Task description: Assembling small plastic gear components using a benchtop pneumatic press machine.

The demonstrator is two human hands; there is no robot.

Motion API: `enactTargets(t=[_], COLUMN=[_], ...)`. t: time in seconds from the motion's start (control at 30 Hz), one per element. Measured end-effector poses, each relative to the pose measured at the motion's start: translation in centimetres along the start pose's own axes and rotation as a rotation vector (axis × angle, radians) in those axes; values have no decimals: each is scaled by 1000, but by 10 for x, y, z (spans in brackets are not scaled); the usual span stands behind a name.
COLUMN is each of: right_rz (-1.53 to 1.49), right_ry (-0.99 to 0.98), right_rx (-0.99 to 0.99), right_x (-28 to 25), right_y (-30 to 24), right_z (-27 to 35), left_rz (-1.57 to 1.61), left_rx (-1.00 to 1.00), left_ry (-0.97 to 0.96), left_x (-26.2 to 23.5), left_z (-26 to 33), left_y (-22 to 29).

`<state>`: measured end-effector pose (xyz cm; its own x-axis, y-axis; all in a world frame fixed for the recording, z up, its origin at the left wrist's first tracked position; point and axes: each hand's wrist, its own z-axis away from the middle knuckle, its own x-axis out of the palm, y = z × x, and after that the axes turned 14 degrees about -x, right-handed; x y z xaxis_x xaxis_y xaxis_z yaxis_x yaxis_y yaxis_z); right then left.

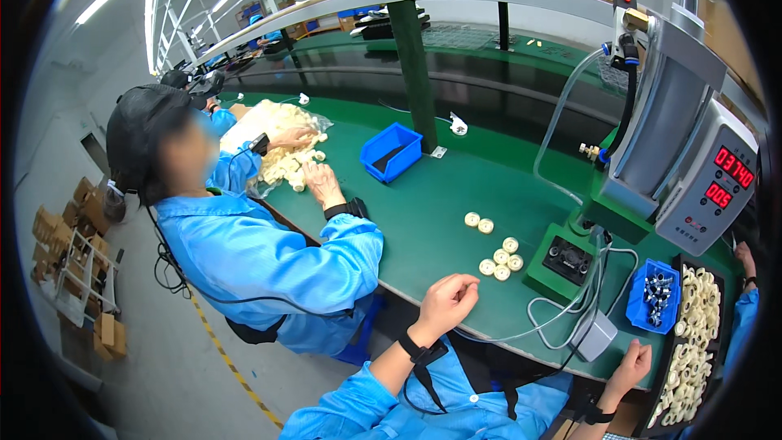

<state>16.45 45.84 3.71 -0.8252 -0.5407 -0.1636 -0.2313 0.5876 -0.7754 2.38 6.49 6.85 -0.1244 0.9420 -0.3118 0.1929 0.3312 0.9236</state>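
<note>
My left hand is raised over the table's front edge with its fingers curled together; no object shows in it. Nearest to it lie several small round cream-coloured wheel-like parts on the green tabletop, two of them set apart farther back. My right hand, also curled closed with nothing showing in it, is at the front edge on the right. Just beyond it sits a blue bin of small metal parts. Beside that stands a black tray heaped with cream ring-shaped parts. Neither hand touches these things.
A press with a green base and digital display box stands right of centre. Cables and a grey adapter lie before it. At left, a co-worker handles a pile of cream parts near a blue bin.
</note>
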Motion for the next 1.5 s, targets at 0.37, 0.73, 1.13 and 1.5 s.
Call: enactTargets(t=[0.37,0.73,1.13,1.5], right_rz=[-1,-13,-23,-48], right_ry=[9,11,26,16], right_rx=[8,-7,22,6], right_x=[1,6,2,-2], right_y=[-3,-9,-2,11], right_z=[0,-2,0,0], left_rz=[8,-7,93,60], left_rx=[-18,11,-85,-63], left_ry=[-2,14,-22,-52], left_x=[0,1,2,1], left_z=[-3,-2,0,0], left_y=[3,-4,-1,-5])
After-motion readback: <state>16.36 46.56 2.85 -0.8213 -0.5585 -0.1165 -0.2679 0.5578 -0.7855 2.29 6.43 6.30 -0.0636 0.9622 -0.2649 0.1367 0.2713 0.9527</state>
